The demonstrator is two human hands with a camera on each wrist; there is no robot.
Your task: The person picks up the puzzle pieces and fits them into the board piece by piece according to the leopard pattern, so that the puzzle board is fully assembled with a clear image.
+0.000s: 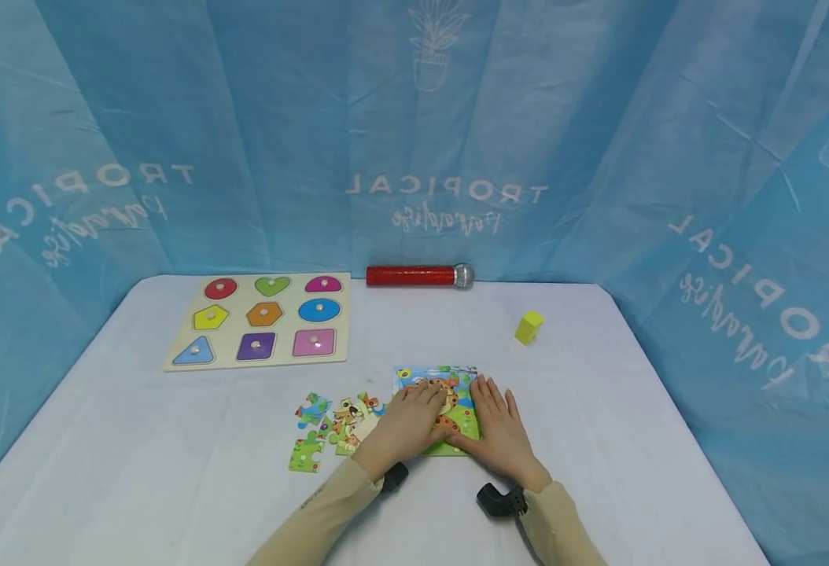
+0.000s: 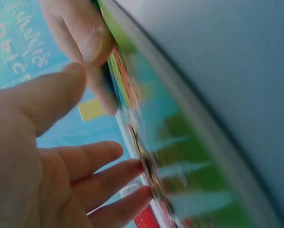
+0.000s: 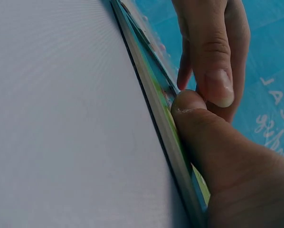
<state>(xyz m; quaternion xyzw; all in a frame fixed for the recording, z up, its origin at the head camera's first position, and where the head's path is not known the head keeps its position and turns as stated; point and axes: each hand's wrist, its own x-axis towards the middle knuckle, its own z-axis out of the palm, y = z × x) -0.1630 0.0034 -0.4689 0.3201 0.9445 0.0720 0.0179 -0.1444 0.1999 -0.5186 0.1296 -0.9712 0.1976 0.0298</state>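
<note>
A jigsaw puzzle board (image 1: 468, 418) with a spotted animal on green and blue lies in front of me. My left hand (image 1: 406, 424) rests on its left and middle part, fingers straight and pointing forward. Along the right edge lies my right hand (image 1: 505, 437), its fingers extended and its thumb reaching over the lower part of the picture. The thumbs come close together over the board. In the right wrist view the right thumb (image 3: 213, 137) touches the board near its thin edge. Part of the picture is hidden under both hands.
Left of the board lie loose puzzle pieces (image 1: 306, 453), some joined in a cluster (image 1: 347, 424). Behind are a knobbed shape board (image 1: 230, 358), a red microphone-shaped toy (image 1: 410, 275) and a yellow block (image 1: 528, 327). Blue curtains (image 1: 280, 157) surround the white table (image 1: 138, 472).
</note>
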